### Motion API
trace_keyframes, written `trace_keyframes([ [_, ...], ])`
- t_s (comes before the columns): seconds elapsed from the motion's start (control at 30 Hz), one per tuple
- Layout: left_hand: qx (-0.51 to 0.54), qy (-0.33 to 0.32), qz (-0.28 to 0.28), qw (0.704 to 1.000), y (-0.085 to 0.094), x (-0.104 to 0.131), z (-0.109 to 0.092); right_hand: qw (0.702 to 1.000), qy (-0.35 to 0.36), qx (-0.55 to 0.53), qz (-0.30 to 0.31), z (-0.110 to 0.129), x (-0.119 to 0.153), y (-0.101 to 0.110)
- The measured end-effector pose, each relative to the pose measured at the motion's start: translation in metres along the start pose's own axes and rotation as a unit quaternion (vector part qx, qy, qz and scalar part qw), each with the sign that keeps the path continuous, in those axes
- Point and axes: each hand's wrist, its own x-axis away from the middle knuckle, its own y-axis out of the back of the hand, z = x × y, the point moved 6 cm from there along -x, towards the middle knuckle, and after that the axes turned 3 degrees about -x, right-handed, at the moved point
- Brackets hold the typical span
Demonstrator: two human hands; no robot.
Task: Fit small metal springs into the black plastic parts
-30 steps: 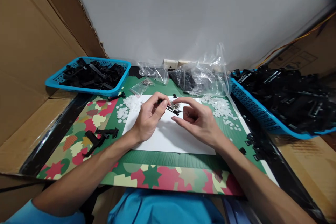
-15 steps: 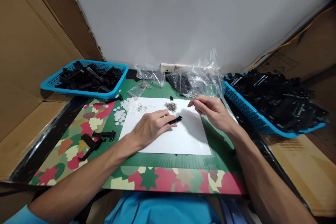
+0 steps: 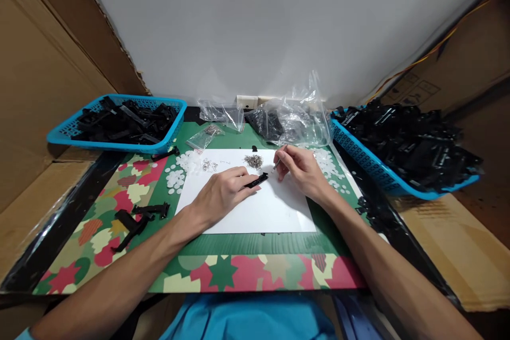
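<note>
My left hand (image 3: 227, 189) is closed on a narrow black plastic part (image 3: 257, 180), pinched between thumb and fingers above a white sheet of paper (image 3: 247, 218). The part's far end sticks out to the right. My right hand (image 3: 297, 170) is closed just to the right of it, holding a thin grey metal tool (image 3: 276, 164) whose tip points down and left toward the part, apart from it. A pile of tiny metal pieces (image 3: 253, 161) lies on the paper behind both hands. Smaller metal pieces (image 3: 209, 165) are scattered on the paper's left side.
Blue baskets full of black parts stand left (image 3: 167, 141) and right (image 3: 378, 175). White discs lie left (image 3: 175, 178) and right (image 3: 329, 167) of the paper. Several black parts (image 3: 133, 223) rest at left. Clear plastic bags (image 3: 303, 122) lie at the back.
My right hand has moved left and closer to the black part, and the metal tool's tip now shows. White discs at right have come into sight. My left hand keeps its hold.
</note>
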Motion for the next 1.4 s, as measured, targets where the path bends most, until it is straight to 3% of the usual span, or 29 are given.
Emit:
trace_keyframes([
  [0.4,0.127,0.055,-0.020,0.990,-0.001,-0.001,0.012,0.999,0.008,0.045,0.018,0.001,0.004,-0.006],
  [0.97,0.159,0.074,-0.012,0.984,-0.002,-0.001,0.015,0.989,0.060,0.129,0.035,0.009,0.007,-0.012],
  [1.4,0.196,0.093,-0.036,0.975,0.001,-0.004,0.018,0.983,0.078,0.168,0.019,0.012,0.009,-0.015],
])
